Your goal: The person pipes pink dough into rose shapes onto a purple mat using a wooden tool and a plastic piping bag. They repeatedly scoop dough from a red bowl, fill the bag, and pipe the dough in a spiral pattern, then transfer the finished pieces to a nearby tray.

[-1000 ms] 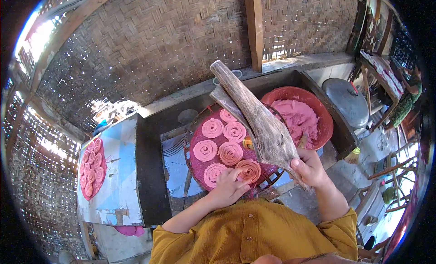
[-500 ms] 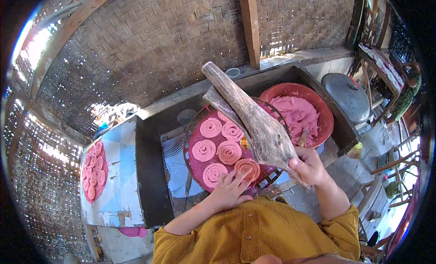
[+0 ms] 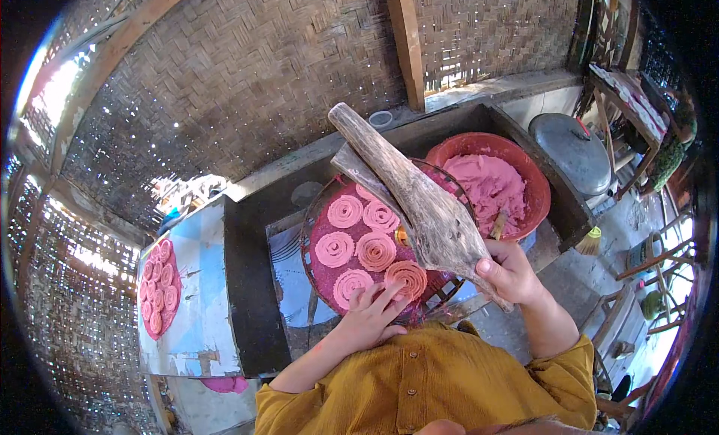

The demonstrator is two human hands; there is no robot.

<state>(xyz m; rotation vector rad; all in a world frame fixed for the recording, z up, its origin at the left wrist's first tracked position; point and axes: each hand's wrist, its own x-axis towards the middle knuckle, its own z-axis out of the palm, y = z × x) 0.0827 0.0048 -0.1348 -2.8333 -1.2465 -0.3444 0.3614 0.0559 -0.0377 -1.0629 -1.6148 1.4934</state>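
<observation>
A hut of woven bamboo matting, with sunlight leaking through the weave, surrounds a dark worktop [image 3: 247, 285] seen from above through a wide, curved lens. On the worktop rests a round wire tray [image 3: 314, 210] lined in deep pink and carrying five pink spiral coils of dough [image 3: 359, 244]. The left hand [image 3: 371, 315] lies flat with fingers spread on the tray's near rim, touching the closest coil, grasping nothing. The right hand [image 3: 509, 274] is clenched around the narrow end of a long weathered wooden paddle [image 3: 412, 195], which slants up and away over the tray's right side. Just beyond sits a red bowl [image 3: 524, 158] heaped with pink dough, and further right a grey domed lid [image 3: 573, 150]. At far left a second batch of spirals [image 3: 159, 289] lies on a pale patterned board. The paddle hangs directly above the coils, so a slip in the grip would likely let it drop and flatten them; pressure from the left fingers could likewise smear the nearest spiral. The tray's near rim sits close to the worktop's front edge, leaving little margin there, and the bowl crowds the right side. Open room lies mainly to the left, between the tray and the patterned board.
</observation>
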